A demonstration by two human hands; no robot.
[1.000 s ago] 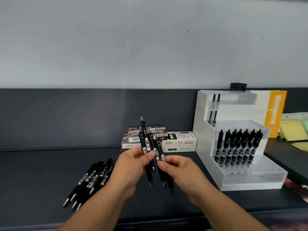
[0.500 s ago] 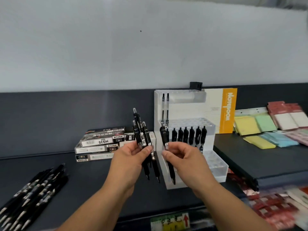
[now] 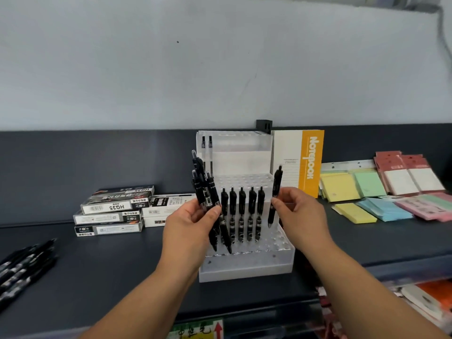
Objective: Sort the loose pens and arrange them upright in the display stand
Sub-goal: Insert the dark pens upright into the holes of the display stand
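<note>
A clear stepped display stand (image 3: pixel 247 266) sits on the dark shelf, straight ahead of me. Several black pens (image 3: pixel 242 206) stand upright in a row on its middle step, and two slim pens (image 3: pixel 206 145) stand at the top left. My left hand (image 3: pixel 193 226) grips a bundle of black pens (image 3: pixel 204 189) in front of the stand's left side. My right hand (image 3: pixel 298 209) pinches one single black pen (image 3: pixel 275 192), nearly upright, tip down, just right of the standing row.
A pile of loose black pens (image 3: pixel 22 267) lies at the far left of the shelf (image 3: pixel 110 270). Stacked pen boxes (image 3: pixel 115 209) sit left of the stand. A notebook (image 3: pixel 299 162) leans behind it; coloured sticky-note pads (image 3: pixel 374 201) spread to the right.
My view has swung right and closer to the stand. My right hand has carried one pen rightward, away from the bundle, to the right end of the standing row.
</note>
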